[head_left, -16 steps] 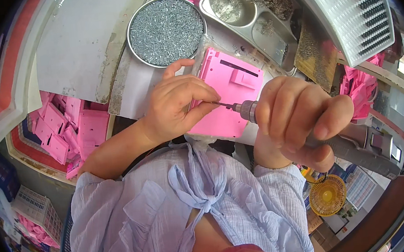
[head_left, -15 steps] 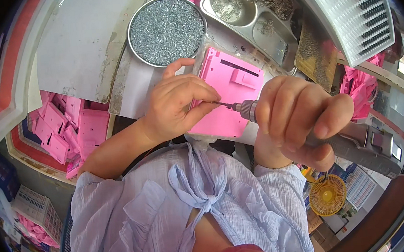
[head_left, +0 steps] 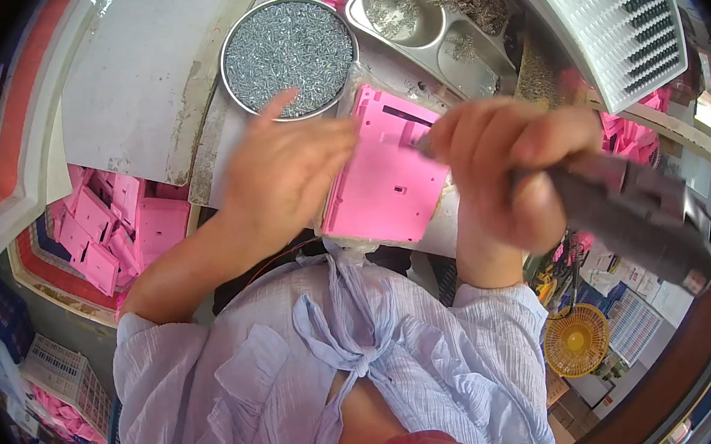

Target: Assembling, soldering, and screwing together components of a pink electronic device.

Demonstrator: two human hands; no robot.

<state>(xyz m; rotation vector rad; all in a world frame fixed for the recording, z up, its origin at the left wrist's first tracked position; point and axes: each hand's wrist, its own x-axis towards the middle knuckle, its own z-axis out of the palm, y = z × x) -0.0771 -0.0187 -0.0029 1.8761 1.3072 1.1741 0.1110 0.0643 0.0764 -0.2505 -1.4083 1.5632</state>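
A flat pink plastic panel [head_left: 382, 189] lies on the bench in front of me, with a dark slot near its far edge and small holes. My right hand [head_left: 509, 169] is closed around a dark grey electric screwdriver [head_left: 637, 216], held over the panel's right side. The screwdriver's tip end is blurred, and its bit cannot be made out. My left hand [head_left: 287, 173] is beside the panel's left edge, smeared by motion. One of its fingers reaches over the near rim of a round metal dish [head_left: 225, 67] full of small silvery screws. Whether it holds anything is not visible.
A metal tray [head_left: 444, 72] with small metal parts stands at the far right, near a white rack [head_left: 611, 26] with rows of black pieces. Pink plastic parts [head_left: 94, 221] fill a box at the left. A yellow basket [head_left: 577, 342] sits lower right.
My left hand has left the screwdriver bit and moved left and away, toward the screw dish. The screwdriver in my right hand has lifted back from the panel's middle.
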